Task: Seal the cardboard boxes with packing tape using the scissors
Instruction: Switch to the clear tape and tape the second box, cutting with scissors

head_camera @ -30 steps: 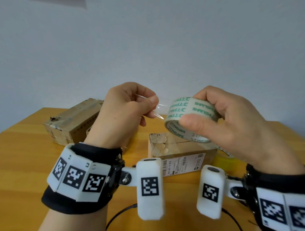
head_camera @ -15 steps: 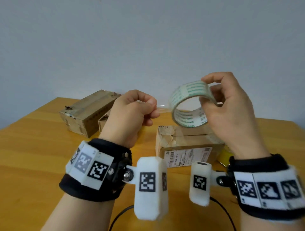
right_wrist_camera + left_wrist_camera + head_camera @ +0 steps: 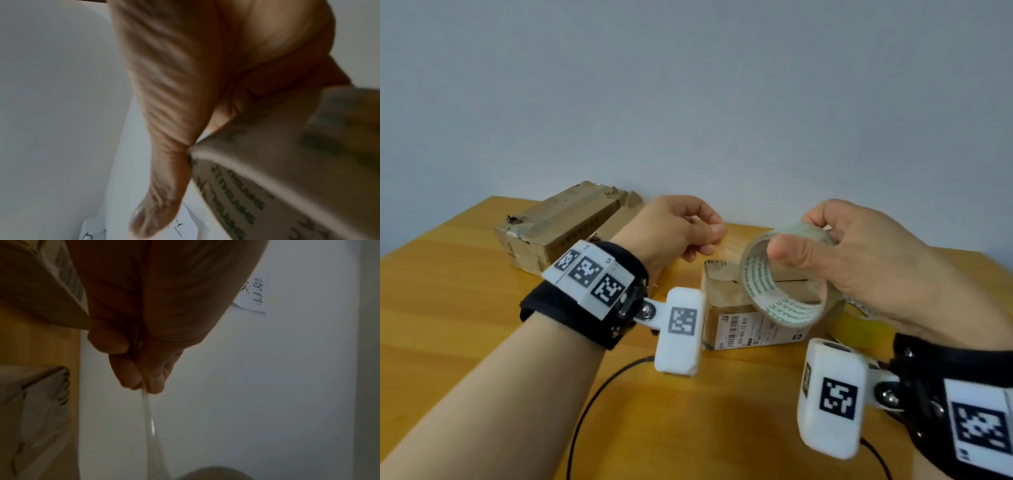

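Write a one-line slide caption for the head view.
Left hand pinches the tape end while right hand holds the tape roll above a cardboard box.

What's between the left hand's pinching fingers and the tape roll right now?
A clear strip of tape, running from the left hand to the tape roll held by the right hand; clearest in the left wrist view.

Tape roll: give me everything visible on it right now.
The tape roll is a ring of clear packing tape with green lettering printed round it, on a pale core. The right hand holds it in the air above the labelled cardboard box, thumb on the near rim, fingers over the top, its open centre tilted toward the camera. A clear strip runs from the roll to the left hand, pinched between thumb and fingertips.
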